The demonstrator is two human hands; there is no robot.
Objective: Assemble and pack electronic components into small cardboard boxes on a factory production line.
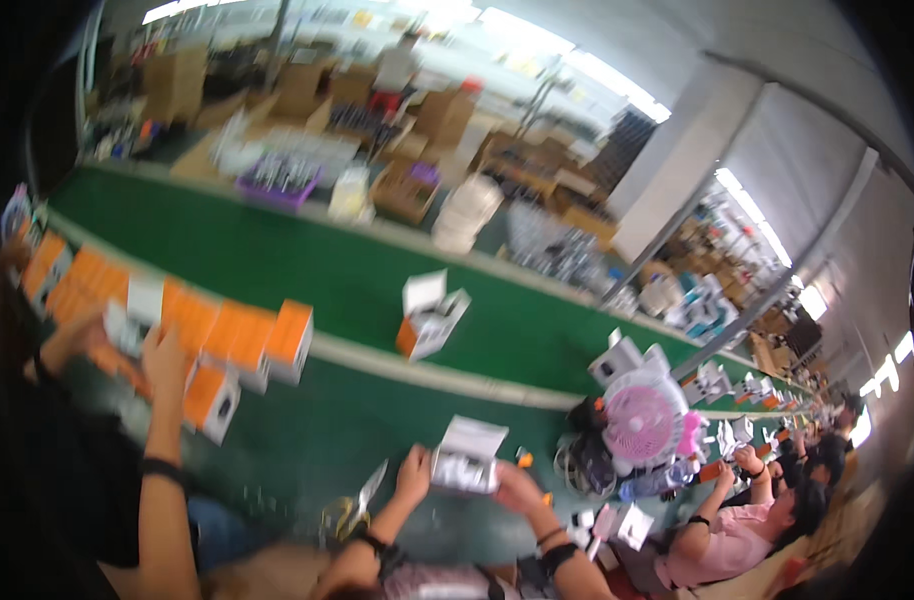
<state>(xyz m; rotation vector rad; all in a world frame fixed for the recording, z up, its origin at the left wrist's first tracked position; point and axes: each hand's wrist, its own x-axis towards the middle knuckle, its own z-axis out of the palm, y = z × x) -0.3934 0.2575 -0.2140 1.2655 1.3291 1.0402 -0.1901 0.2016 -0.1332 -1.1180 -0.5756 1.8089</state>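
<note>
Between my two hands is a small white box (465,472) with its lid standing up, over the green work surface. My left hand (414,476) has its fingers closed on the box's left side. On the right side, my right hand (519,488) grips the same box. Whitish contents show inside, too blurred to name. Scissors (369,492) with yellow handles lie beside my left forearm. A small orange piece (524,457) rests just beyond my right hand.
A green conveyor (357,285) with a pale edge runs ahead, carrying an open orange-and-white box (432,318). Orange boxes (227,330) are stacked left, by a co-worker's hands (164,355). A pink fan (645,420) and a bottle (657,482) stand right, near a co-worker in pink (722,545).
</note>
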